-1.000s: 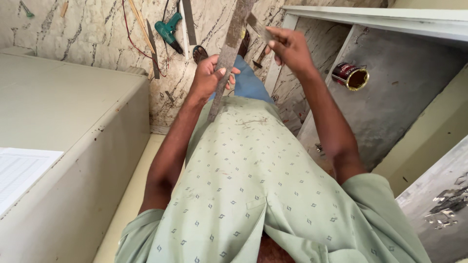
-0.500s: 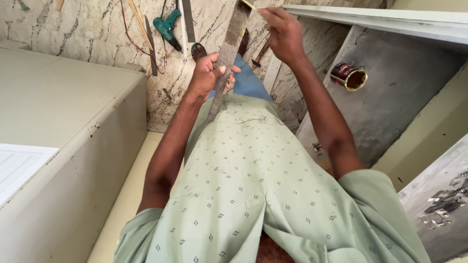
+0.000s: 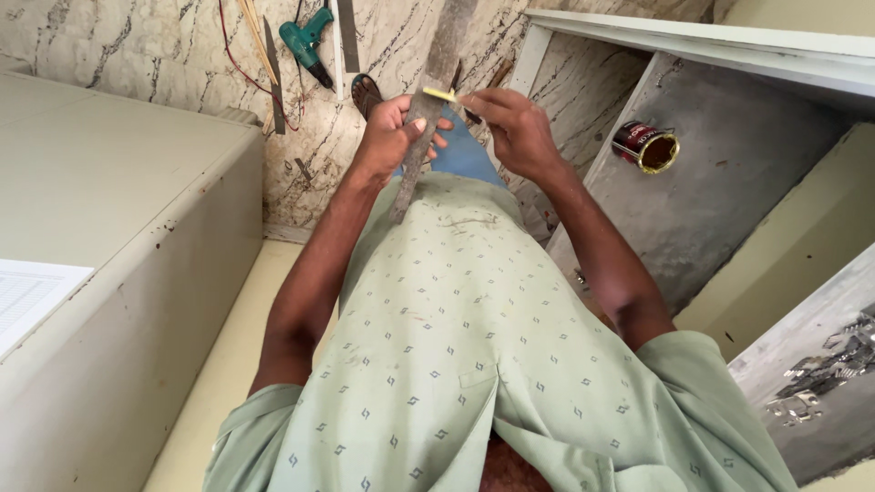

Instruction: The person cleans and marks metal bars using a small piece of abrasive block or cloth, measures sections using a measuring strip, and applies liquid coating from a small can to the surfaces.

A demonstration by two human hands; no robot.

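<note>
Left hand (image 3: 390,137) fingers clamped round grey strip (image 3: 428,100); right hand (image 3: 510,128) fingers pinched yellow piece (image 3: 439,94) at its 3 o'clock edge.

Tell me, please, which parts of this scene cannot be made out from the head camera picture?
- Long grey strip: its top is cut off by the upper picture edge; its lower end lies against the shirt.
- Small yellow piece: too small to identify; the right hand covers one end.
- Left hand: its palm is hidden behind the strip.
- Open can: its contents are too dark to tell.
- Teal drill: its bit end is cut off at the top.
</note>
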